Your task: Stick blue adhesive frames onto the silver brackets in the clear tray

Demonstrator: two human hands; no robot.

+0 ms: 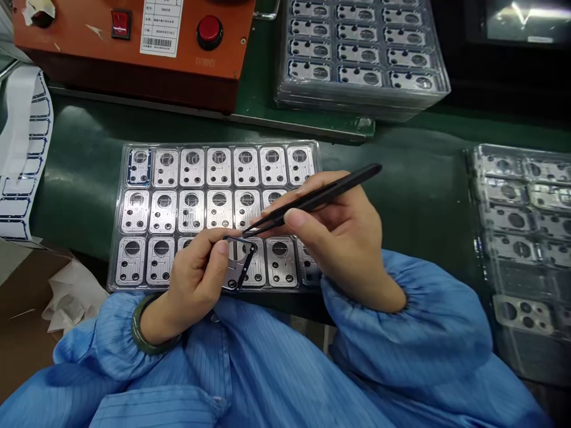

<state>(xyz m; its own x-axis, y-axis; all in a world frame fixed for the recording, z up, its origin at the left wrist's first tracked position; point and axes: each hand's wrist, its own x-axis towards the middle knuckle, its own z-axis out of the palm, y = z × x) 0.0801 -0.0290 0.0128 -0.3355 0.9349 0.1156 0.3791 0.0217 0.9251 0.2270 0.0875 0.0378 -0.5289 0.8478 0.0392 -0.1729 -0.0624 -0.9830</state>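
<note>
A factory workshop, with green workbench (401, 142), anti-static smock (276, 368), stacked parts trays (361, 59)

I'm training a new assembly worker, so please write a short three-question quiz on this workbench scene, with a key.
1. Which hand holds the black tweezers?
2. True or false: the left hand holds a metal plate with a black rim above the clear plastic tray.
3. How many rows of metal plates lie in that tray?

Key:
1. The right hand
2. True
3. Three
</note>
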